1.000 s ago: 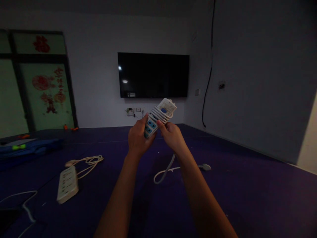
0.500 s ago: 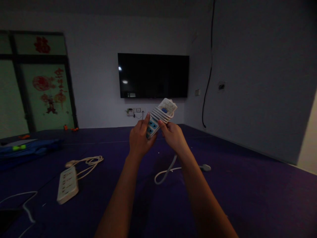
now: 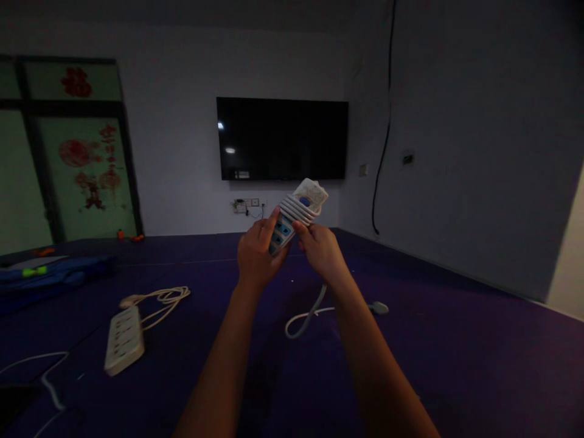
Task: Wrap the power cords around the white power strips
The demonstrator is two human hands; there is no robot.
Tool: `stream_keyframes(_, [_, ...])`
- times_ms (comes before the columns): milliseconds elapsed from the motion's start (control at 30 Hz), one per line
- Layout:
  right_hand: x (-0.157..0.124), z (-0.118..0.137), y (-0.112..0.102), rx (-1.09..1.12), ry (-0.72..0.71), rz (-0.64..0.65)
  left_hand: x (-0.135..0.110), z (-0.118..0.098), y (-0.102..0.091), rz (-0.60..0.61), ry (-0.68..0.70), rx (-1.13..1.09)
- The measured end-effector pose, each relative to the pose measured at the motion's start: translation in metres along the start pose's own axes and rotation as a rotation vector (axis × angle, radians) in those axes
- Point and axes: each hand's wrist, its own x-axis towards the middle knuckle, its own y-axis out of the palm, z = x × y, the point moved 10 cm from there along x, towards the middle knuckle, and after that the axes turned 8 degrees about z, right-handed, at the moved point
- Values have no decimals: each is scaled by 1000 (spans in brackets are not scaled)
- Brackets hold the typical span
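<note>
A white power strip [image 3: 283, 229] with blue sockets and a blue button is held up, tilted, in front of me. My left hand [image 3: 259, 250] grips its lower end, fingers wrapped round it. Several turns of its white cord [image 3: 296, 210] lie side by side around the upper part of the strip. My right hand [image 3: 319, 246] is closed at the right edge of the windings, thumb pressed on the cord. From below that hand the cord's loose length hangs to the purple surface, loops there and ends in a plug [image 3: 378, 308].
A second white power strip [image 3: 124, 340] with a coiled cord [image 3: 166, 301] lies at left. Farther left are a white cable [image 3: 55, 389] and blue cloth [image 3: 68, 271]. A television [image 3: 283, 140] hangs on the far wall; a black cable [image 3: 382, 152] dangles at right.
The power strip and both hands have shifted very slightly; the grips look the same. The cord and plug on the surface are nearly unchanged.
</note>
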Motion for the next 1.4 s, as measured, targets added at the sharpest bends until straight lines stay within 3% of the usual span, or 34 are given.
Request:
stream_keyframes(267, [-1, 0, -2, 47, 12, -10, -2, 0, 1, -16, 20, -29])
stream_keyframes(933, [-2, -8, -6, 138, 54, -28, -2, 5, 18, 140, -28, -10])
stream_keyframes(1400, [-1, -5, -4, 152, 17, 3, -2, 2, 15, 141, -36, -88])
